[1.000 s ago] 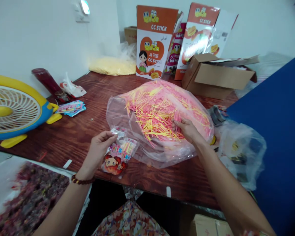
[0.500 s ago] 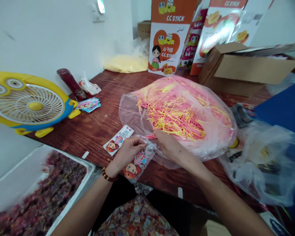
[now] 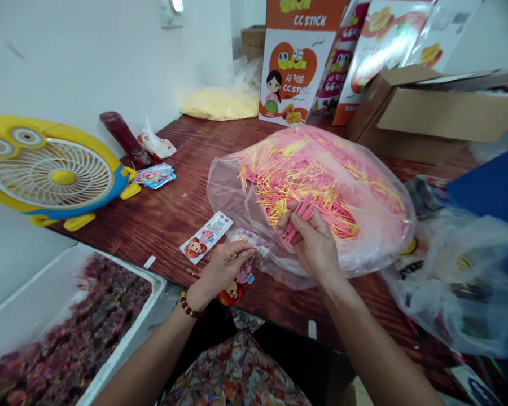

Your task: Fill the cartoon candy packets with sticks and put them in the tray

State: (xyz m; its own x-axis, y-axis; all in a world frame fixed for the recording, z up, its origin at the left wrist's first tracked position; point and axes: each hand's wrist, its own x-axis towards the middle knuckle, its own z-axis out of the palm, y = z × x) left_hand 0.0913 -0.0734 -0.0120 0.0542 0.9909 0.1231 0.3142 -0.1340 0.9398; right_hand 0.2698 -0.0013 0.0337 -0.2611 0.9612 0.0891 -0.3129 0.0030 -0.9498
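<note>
Fingers of my left hand (image 3: 226,264) are pinched on the top edge of a clear plastic packet (image 3: 246,274) printed with a red-haired cartoon girl. My hand covers part of that packet. A bunch of thin pink sticks (image 3: 300,219) is gripped in my right hand (image 3: 317,245), just above the near side of a large clear bag (image 3: 224,183). Pink and yellow sticks (image 3: 288,169) fill this open bag. On the table left of the packet lies a white printed card (image 3: 206,237) with a similar cartoon girl.
A yellow fan (image 3: 63,177) stands at the left, near a stack of small cards (image 3: 156,176). Below it sits a white foam box (image 3: 156,287) of dark reddish pieces. Printed cartons (image 3: 294,73) and an open cardboard box (image 3: 432,121) line the back. Plastic bags (image 3: 469,282) lie right.
My right hand has moved up and right, away from the packet, and turned so the pink sticks show. My left hand stays at the packet. The view has shifted slightly.
</note>
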